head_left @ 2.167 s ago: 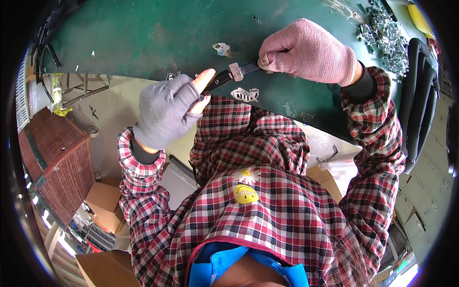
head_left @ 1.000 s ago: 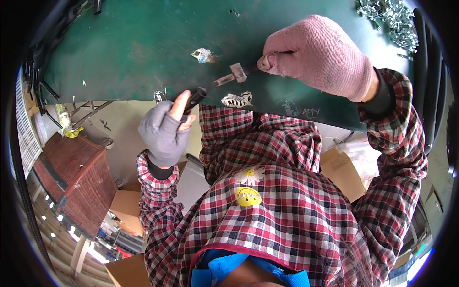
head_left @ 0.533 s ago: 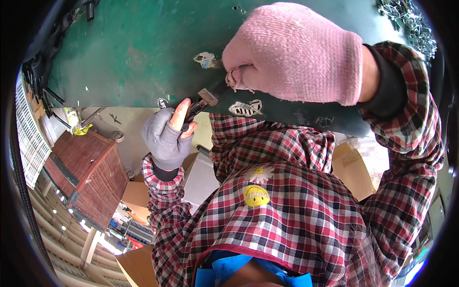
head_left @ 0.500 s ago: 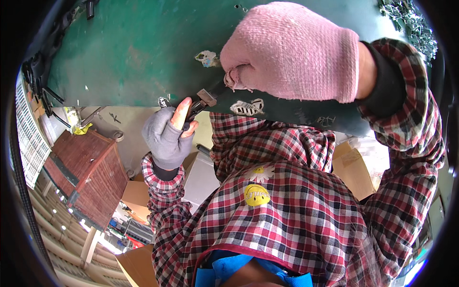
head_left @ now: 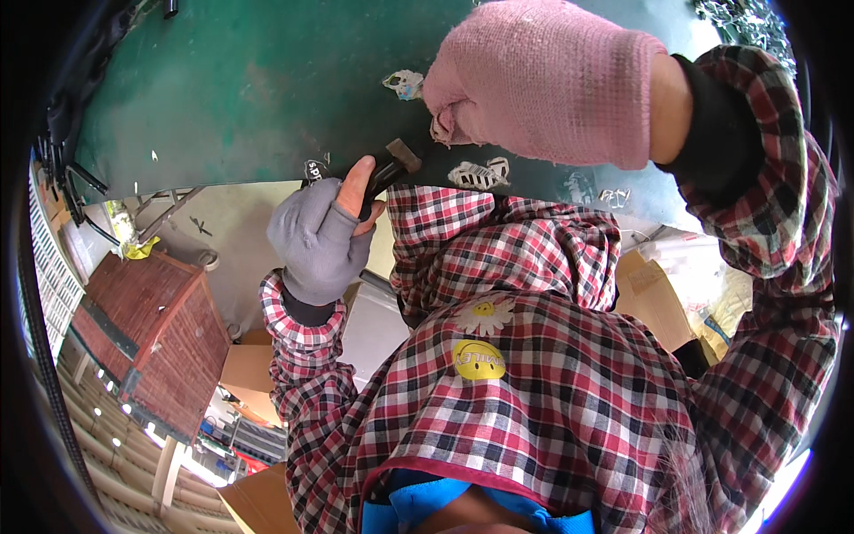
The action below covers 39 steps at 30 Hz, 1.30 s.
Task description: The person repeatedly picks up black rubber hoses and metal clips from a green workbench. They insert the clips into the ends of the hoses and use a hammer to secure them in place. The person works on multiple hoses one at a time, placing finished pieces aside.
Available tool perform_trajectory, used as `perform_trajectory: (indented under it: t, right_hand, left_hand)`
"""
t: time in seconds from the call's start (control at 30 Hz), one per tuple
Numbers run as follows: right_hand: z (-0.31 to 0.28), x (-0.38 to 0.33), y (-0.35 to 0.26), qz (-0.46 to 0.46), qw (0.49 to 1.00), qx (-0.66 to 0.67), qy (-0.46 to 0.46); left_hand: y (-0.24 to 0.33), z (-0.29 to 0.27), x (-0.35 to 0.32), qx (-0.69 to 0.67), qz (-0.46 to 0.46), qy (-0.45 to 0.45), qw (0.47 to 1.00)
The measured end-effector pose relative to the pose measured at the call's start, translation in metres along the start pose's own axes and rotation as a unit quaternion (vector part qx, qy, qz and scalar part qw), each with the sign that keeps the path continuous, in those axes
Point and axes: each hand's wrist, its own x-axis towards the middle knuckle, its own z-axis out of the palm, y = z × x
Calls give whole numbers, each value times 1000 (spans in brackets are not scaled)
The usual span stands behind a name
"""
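Observation:
My left hand [head_left: 316, 236], in a grey glove with bare thumb and fingertips, grips a slim black part [head_left: 378, 189] close to the green table's front edge. From the part's far end a small brownish metal block [head_left: 405, 156] sticks out. Above and to the right, my right hand [head_left: 547, 84] in a pink knitted glove is closed in a fist over the table. Whatever its fingers hold is hidden by the glove. A gap lies between the fist and the metal block.
The green tabletop [head_left: 240, 98] bears torn stickers [head_left: 480, 173]. Black parts [head_left: 67, 151] hang at the left edge, and a heap of small dark pieces [head_left: 752, 31] lies far right. Below stand a reddish-brown wooden box [head_left: 165, 343] and cardboard boxes [head_left: 654, 298].
My right fist has moved slightly up and away from the metal block, widening the gap. My left hand and the black part have shifted a little to the right.

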Motion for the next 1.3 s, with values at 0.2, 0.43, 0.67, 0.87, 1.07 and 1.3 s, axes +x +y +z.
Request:
perform_trajectory:
  t: [0.2,0.43,0.67,0.87,1.07,1.3]
  right_hand:
    - [11,10,-3,32,998,-45,-19]
    - [17,-20,-1,75,979,-145,122]
    - [31,-57,17,98,964,-22,245]
    - [63,-49,23,-8,963,57,262]
    - [47,-50,5,-49,955,128,262]
    - [50,-16,4,-32,977,110,181]
  left_hand:
    - [-5,8,2,0,18,21,1000]
    - [-10,15,6,15,26,61,998]
    - [-10,2,6,-33,19,37,999]
    - [-6,-6,-6,-49,-12,10,999]
    - [-6,-17,-12,-39,7,34,999]
    - [-2,-17,-13,-21,23,47,998]
